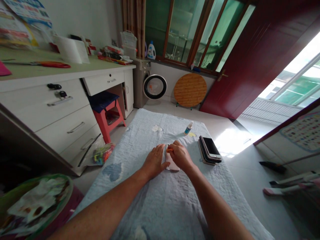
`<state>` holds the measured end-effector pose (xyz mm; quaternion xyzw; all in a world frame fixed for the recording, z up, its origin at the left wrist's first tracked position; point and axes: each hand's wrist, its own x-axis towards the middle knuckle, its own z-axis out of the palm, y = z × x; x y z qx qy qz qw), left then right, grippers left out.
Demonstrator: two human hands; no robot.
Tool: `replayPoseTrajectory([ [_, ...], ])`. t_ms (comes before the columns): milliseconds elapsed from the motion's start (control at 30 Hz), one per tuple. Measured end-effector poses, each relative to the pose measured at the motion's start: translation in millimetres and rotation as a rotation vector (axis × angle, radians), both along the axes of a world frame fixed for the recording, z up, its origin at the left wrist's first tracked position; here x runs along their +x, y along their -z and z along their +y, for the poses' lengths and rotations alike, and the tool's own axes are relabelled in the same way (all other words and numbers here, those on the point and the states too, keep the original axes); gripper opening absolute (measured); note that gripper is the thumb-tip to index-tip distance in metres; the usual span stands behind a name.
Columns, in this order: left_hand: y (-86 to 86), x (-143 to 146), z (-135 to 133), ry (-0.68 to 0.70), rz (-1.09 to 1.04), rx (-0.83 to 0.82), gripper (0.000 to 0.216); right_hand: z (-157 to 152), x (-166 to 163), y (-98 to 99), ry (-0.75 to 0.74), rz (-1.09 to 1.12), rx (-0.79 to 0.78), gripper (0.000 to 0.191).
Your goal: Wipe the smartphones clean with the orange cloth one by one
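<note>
A white phone lies on the pale blue cloth in front of me. My left hand rests flat against the phone's left edge, fingers stretched out and holding it still. My right hand is closed over the phone's right side, pinching a small orange thing I cannot make out against the phone's top end. A stack of several phones lies just right of my right hand. A small bottle with a blue cap stands farther back, with a yellow scrap beside it.
A white desk with drawers runs along the left, a red stool under it. A washing machine and a round wooden board stand at the back wall. A bin with waste sits at near left. A broom lies right.
</note>
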<state>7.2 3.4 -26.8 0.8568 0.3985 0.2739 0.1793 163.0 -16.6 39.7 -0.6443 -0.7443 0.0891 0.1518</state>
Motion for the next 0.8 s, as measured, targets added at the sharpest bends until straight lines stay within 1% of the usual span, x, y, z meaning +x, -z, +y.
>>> replayPoseTrajectory([
  [200, -2.8, 0, -1, 0.002, 0.018, -0.012, 0.076, 20, 4, 8.2, 0.006, -0.111, -0.070, 0.027],
  [367, -8.1, 1, -3, -0.030, 0.065, -0.033, 0.075, 41, 8, 7.9, 0.059, -0.144, -0.106, 0.028],
  [500, -12.1, 0, -4, -0.057, 0.089, -0.052, 0.078, 48, 7, 5.9, 0.074, -0.180, -0.121, 0.029],
  [667, -15.9, 0, -7, -0.137, 0.103, -0.087, 0.089, 49, 3, 4.8, 0.021, -0.251, -0.119, 0.028],
  [800, -15.9, 1, -7, -0.175, 0.085, -0.080, 0.100, 49, 5, 5.2, -0.045, -0.301, -0.103, 0.025],
])
